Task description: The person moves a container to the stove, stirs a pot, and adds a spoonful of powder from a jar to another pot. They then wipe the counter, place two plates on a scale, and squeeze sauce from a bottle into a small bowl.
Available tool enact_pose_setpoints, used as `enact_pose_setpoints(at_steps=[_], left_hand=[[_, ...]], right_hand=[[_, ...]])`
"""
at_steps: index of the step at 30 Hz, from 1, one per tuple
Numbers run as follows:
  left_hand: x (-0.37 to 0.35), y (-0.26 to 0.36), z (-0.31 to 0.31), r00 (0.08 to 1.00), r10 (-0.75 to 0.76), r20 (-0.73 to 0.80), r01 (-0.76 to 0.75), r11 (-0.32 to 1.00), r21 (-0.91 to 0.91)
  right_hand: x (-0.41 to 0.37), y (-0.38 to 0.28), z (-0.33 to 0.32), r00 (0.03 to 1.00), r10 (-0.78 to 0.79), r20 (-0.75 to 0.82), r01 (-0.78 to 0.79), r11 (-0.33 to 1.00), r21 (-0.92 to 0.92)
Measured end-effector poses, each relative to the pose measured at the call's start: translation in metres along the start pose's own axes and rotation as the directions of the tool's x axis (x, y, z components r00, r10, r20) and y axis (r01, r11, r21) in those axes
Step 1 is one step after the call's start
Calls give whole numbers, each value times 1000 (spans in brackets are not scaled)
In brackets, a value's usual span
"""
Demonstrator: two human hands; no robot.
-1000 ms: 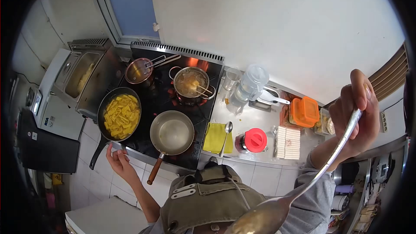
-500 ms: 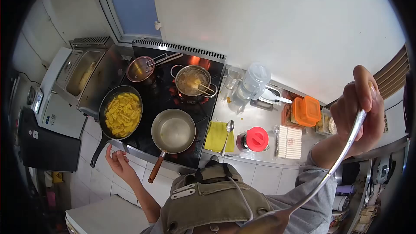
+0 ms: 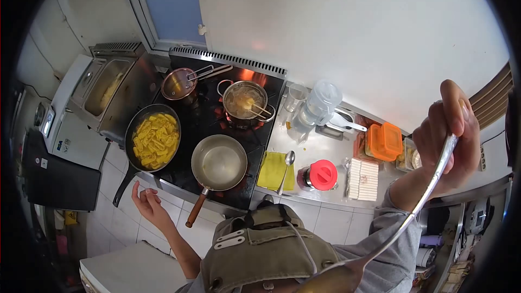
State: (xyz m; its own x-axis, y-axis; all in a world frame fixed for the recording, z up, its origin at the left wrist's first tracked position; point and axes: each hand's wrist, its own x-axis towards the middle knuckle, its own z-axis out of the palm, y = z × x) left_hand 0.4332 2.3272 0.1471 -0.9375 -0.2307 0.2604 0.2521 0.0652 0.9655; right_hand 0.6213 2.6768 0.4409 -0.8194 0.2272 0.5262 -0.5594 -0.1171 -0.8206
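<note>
My right hand (image 3: 450,135) is raised at the right, its fingers closed around the handle end of a long metal spoon (image 3: 399,230). The spoon slants down toward me, and its bowl is close to the camera, partly cut off by the bottom edge. At the left, my left hand (image 3: 153,206) holds nothing, its fingers apart and slightly curled. It is just beside the handle of a black frying pan (image 3: 132,172) filled with yellow pieces of food (image 3: 156,141). To its right, a saucepan (image 3: 220,161) with a wooden handle stands on the stove.
On the black stove (image 3: 203,108) are a pot (image 3: 245,100) of bubbling liquid with sticks in it and a small pan (image 3: 178,83). The steel counter holds a yellow cloth (image 3: 269,171), another spoon (image 3: 286,172), a red-lidded jar (image 3: 323,175), a jug (image 3: 321,103) and orange-lidded containers (image 3: 385,141).
The view has shifted very slightly, so the stove and pans appear a little to the right. Both hands and the held spoon keep nearly the same position.
</note>
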Motion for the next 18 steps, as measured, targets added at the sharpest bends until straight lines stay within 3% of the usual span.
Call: enact_pose_setpoints(at_steps=[5,15,18], left_hand=[[1,-8,-3,999,49,-14,-48,999,9],[1,4,-3,1000,-13,-11,13,1000,-7],[2,3,-3,1000,20,-9,-20,1000,2]], right_hand=[[1,-1,3,999,-15,31,14,1000,28],[2,-18,-2,979,53,195,-21,987,-161],[-1,-7,-10,987,39,154,-34,999,-35]])
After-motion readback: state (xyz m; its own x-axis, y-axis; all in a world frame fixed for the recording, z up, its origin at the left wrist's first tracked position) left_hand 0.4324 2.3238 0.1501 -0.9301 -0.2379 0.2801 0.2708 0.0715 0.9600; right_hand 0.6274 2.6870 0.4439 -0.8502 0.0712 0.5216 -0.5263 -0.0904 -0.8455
